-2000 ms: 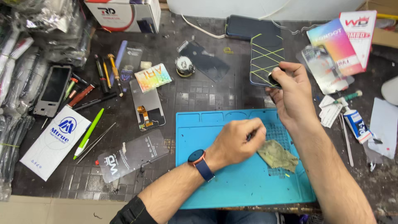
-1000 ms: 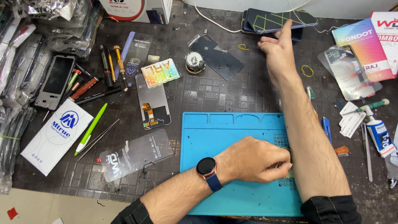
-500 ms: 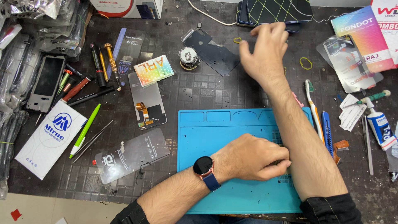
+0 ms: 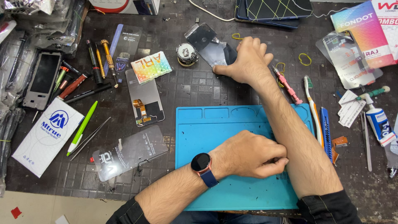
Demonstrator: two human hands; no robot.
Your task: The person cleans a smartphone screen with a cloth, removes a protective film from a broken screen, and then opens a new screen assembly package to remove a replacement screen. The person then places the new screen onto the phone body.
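Right hand (image 4: 245,59), reaching away from the body, lies palm down on a dark phone panel (image 4: 211,46) wrapped in clear film, fingers together and thumb spread toward the left, its tip on the panel's near edge. Just beyond the thumb, to the hand's left, stands a small round metal holder (image 4: 187,54); a yellow rubber band (image 4: 237,36) lies just past the fingertips, and a pink-handled tool (image 4: 287,86) lies beside the wrist on the right. Left hand (image 4: 252,154), wearing a round-faced watch (image 4: 202,162) on a blue strap, rests on the blue work mat (image 4: 207,128), curled into a loose fist with thumb and forefinger pressed together against the right forearm; what they pinch, if anything, cannot be told. Farther left of this hand, a phone display (image 4: 145,97) with an orange flex cable lies off the mat.
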